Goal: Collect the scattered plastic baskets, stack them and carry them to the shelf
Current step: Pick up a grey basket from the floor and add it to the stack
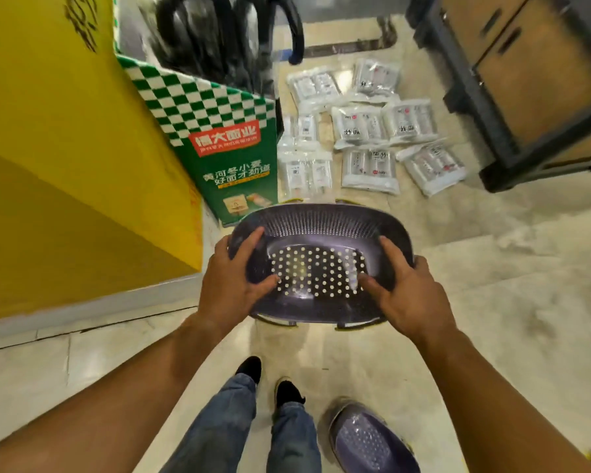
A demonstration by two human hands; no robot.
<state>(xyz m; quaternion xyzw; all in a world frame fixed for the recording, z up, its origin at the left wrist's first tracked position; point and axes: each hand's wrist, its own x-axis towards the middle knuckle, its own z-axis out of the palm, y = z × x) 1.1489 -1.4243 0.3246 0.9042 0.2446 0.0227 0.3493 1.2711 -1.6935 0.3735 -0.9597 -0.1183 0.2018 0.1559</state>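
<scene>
Purple perforated basket [318,264] sits gripped between my left hand [234,285] and right hand [408,295], thumbs inside, fingers clenched over its side rims. Another purple basket [369,438] lies on the floor [492,336] by my right foot.

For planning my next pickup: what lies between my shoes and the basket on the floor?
Bare floor, in the head view; shoes and basket stand apart.
</scene>
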